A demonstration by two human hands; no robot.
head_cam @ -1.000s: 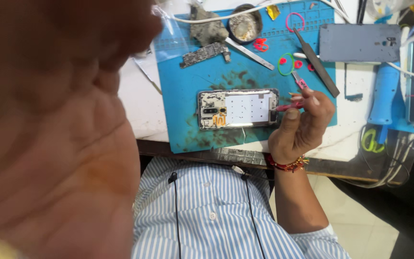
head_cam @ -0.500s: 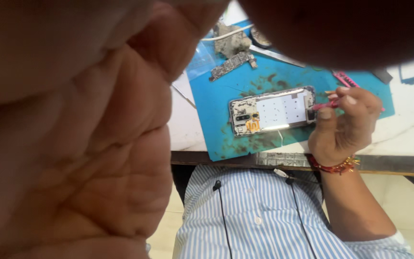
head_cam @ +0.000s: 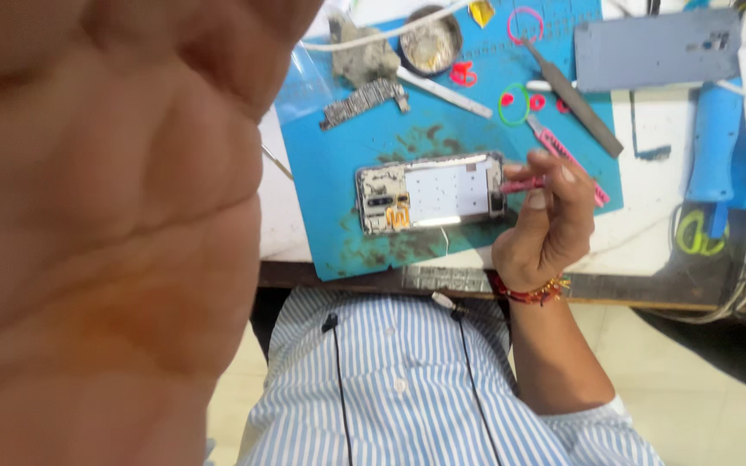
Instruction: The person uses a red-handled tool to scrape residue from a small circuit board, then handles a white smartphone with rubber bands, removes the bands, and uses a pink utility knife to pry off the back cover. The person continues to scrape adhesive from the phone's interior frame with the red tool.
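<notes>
Right hand (head_cam: 546, 220) is closed in a pinch on a pink tool (head_cam: 524, 184), thumb and fingers wrapped round its shaft. The tip rests at the right end of the opened phone (head_cam: 429, 194), touching or just above the frame edge; exact contact cannot be told.

The phone lies flat on the blue mat (head_cam: 338, 173), back cover off, small boards and a gold flex showing at its left end and a pale plate across the middle. The mat sits on the worktop (head_cam: 649, 216).

Left hand (head_cam: 105, 224) is raised close to the camera, palm towards the lens, blurred and filling the left half of the view. It appears spread and holds nothing visible.

Judged step: probing or prying at the phone's right end with the tool. The next move would call for a steady tip, light pressure and support for the phone, since nothing braces it now.

Elsewhere on the mat: a loose board (head_cam: 364, 102), a round tin (head_cam: 429, 39), tweezers (head_cam: 573, 97), coloured rings (head_cam: 514, 103).
</notes>
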